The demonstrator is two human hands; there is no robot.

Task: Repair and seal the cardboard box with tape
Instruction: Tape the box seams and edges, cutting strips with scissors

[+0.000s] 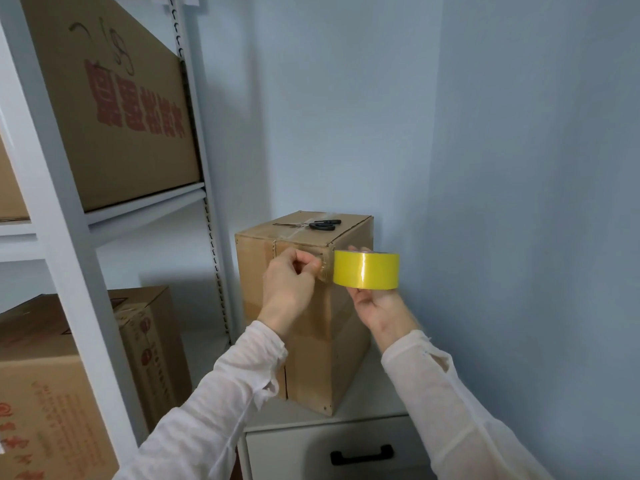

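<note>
**Hands and arms: two entries**

Left hand [289,282]: raised, back toward the camera, fingers [304,263] curled, pinching the tape end [324,271].
Right hand [372,301]: palm up, wrist bent back, gripping the tape roll [366,270] from below.
Forearms: both reach forward and upward, in white sleeves [221,393].

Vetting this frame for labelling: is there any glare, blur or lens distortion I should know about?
Head view: a glare streak runs down the yellow tape roll; head view: the wide lens bends the shelf post at left; head view: red print on the shelved box looks soft.
</note>
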